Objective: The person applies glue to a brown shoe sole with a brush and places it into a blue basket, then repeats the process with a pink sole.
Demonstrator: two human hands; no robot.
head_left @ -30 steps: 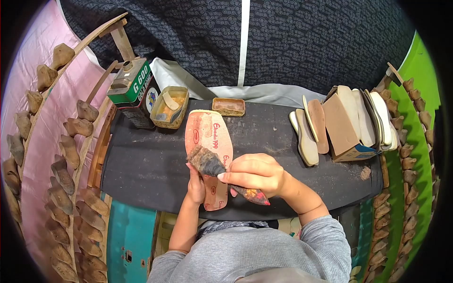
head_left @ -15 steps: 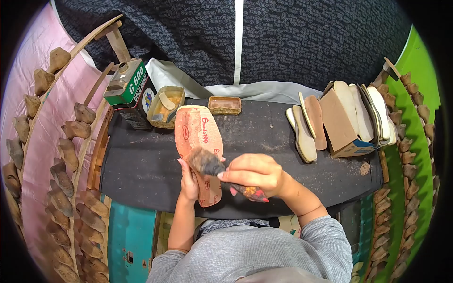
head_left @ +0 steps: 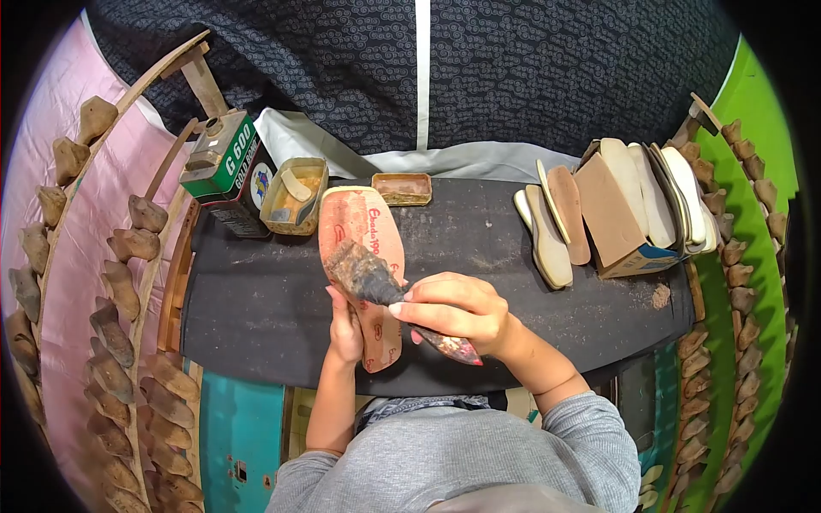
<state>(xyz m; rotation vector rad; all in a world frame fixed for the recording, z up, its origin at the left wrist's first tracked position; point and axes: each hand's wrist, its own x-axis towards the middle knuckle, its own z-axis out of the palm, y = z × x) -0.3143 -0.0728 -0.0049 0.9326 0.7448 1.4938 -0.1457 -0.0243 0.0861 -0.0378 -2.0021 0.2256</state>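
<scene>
My left hand (head_left: 345, 332) is closed on the lower left edge of a tan shoe sole (head_left: 349, 218) with red handwriting on its face, holding it up over the dark table. In my right hand (head_left: 457, 312) is a worn brush (head_left: 366, 272); the fingers grip its dark neck, and the mottled red-and-black handle end sticks out below them. The brown-grey head lies over the middle of the sole and hides part of the writing. Whether the head touches the surface is hard to see.
At the back left stand a green-and-black tin can (head_left: 224, 175) and an open yellowish tub (head_left: 295, 195) with a scraper-like piece inside. A shallow rectangular tin (head_left: 402, 189) sits behind the sole. On the right, a cardboard box (head_left: 611, 214) holds several soles. Wooden shoe lasts (head_left: 111, 325) line racks on both sides.
The brush head has turned and shifted slightly up and left over the sole. My left hand keeps its hold, and the whole view has moved slightly.
</scene>
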